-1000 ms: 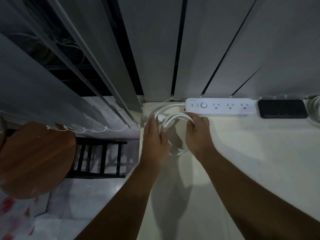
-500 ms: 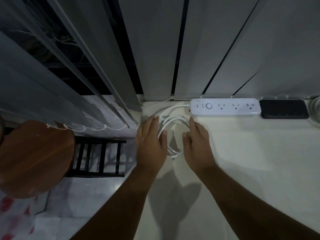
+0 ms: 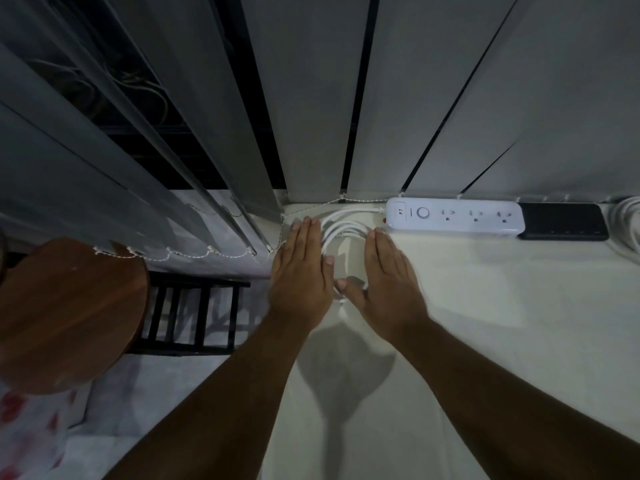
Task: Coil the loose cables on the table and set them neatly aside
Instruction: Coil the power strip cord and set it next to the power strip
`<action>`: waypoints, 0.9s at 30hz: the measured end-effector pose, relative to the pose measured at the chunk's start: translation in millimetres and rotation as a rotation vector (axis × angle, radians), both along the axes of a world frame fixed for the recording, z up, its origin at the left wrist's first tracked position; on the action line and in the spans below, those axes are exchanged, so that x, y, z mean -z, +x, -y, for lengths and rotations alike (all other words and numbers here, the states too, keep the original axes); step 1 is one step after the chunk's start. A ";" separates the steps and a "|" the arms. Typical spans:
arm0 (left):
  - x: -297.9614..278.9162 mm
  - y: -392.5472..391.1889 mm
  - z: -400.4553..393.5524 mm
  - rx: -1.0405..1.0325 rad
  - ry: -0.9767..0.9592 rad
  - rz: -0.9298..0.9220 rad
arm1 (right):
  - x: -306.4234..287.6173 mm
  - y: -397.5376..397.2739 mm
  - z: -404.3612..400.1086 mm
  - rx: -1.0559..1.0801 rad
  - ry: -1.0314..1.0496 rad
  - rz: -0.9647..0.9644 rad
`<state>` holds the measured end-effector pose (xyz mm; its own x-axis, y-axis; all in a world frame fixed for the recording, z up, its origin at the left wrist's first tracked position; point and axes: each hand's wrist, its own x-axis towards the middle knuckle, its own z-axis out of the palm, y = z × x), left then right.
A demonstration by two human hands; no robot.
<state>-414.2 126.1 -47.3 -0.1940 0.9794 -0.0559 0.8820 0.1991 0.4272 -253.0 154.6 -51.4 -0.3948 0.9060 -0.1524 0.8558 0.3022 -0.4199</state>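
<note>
White table (image 3: 502, 306) is carrying everything, its far edge running along the blinds. Coiled white cable (image 3: 341, 233) is lying at 12 o'clock in the far-left corner. White power strip (image 3: 453, 216) is sitting at 1 o'clock, its cord running into the coil. Black slab device (image 3: 564, 221) is touching the strip's right end at 2 o'clock. Another white cable (image 3: 627, 223) is lying at the right edge.
</note>
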 end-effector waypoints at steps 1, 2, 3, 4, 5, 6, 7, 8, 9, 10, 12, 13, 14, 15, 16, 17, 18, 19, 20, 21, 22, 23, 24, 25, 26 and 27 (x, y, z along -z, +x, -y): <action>-0.7 1.0 -1.3 -0.011 -0.002 0.000 | 0.1 -1.1 -1.7 0.000 0.000 0.002; -1.1 1.5 -2.6 -0.018 -0.004 0.003 | 0.8 -1.7 -3.1 -0.006 -0.001 0.007; -1.4 1.5 -3.0 -0.018 -0.010 0.004 | 1.6 -1.6 -3.9 -0.014 -0.003 0.014; -1.6 1.3 -2.8 -0.012 -0.018 -0.002 | 2.3 -1.0 -3.9 -0.019 -0.005 0.021; -1.5 1.0 -2.2 -0.003 -0.028 -0.015 | 3.0 0.0 -4.0 -0.019 -0.005 0.028; -1.4 0.4 -2.4 0.009 -0.039 -0.029 | 3.4 1.1 -4.6 -0.022 -0.002 0.039; -1.5 -0.6 -3.2 0.020 -0.048 -0.040 | 3.3 1.9 -5.5 -0.028 0.002 0.050; -1.7 -1.6 -4.1 0.026 -0.057 -0.045 | 2.3 2.0 -6.5 -0.036 0.002 0.059; -2.5 -2.4 -4.8 0.027 -0.065 -0.043 | 0.2 2.2 -7.0 -0.038 -0.002 0.061; -3.7 -2.9 -5.4 0.022 -0.074 -0.033 | -1.9 1.9 -7.4 -0.037 -0.009 0.057; -5.6 -4.1 -5.4 0.017 -0.094 -0.018 | -6.3 2.8 -7.3 -0.035 -0.020 0.040; -6.2 -4.6 -3.7 0.021 -0.096 -0.023 | -8.4 4.0 -6.8 -0.034 -0.020 0.031; -6.6 -5.1 -1.4 0.028 -0.095 -0.033 | -10.3 5.7 -6.0 -0.035 -0.022 0.023; -6.8 -5.6 1.2 0.035 -0.095 -0.042 | -11.7 7.4 -4.8 -0.041 -0.026 0.017; -7.3 -5.9 3.6 0.036 -0.094 -0.048 | -13.1 8.9 -3.5 -0.050 -0.031 0.013; -8.3 -5.9 5.9 0.034 -0.093 -0.050 | -14.7 10.1 -2.2 -0.056 -0.034 0.010; -9.7 -5.3 8.1 0.030 -0.093 -0.047 | -16.5 11.3 -0.5 -0.060 -0.035 0.009; -11.4 -4.5 10.0 0.027 -0.093 -0.039 | -17.9 12.2 1.0 -0.064 -0.031 0.012; -13.2 -4.0 11.6 0.026 -0.092 -0.031 | -18.8 12.7 2.3 -0.069 -0.025 0.020; -15.2 -3.5 13.4 0.024 -0.091 -0.028 | -19.6 13.4 4.1 -0.071 -0.020 0.033; -17.4 -2.8 15.4 0.020 -0.089 -0.029 | -20.2 14.2 5.7 -0.070 -0.019 0.052; -19.7 -2.0 17.7 0.014 -0.088 -0.028 | -20.9 15.2 7.8 -0.065 -0.023 0.072; -22.4 -0.8 20.0 0.009 -0.087 -0.025 | -21.7 16.7 10.2 -0.058 -0.029 0.092; -25.4 0.8 22.6 0.007 -0.087 -0.021 | -22.7 18.7 12.9 -0.050 -0.032 0.110; -28.2 3.0 25.8 0.008 -0.086 -0.016 | -24.0 21.3 16.3 -0.043 -0.029 0.125; -30.9 5.9 29.5 0.011 -0.086 -0.008 | -25.7 24.5 19.5 -0.037 -0.023 0.136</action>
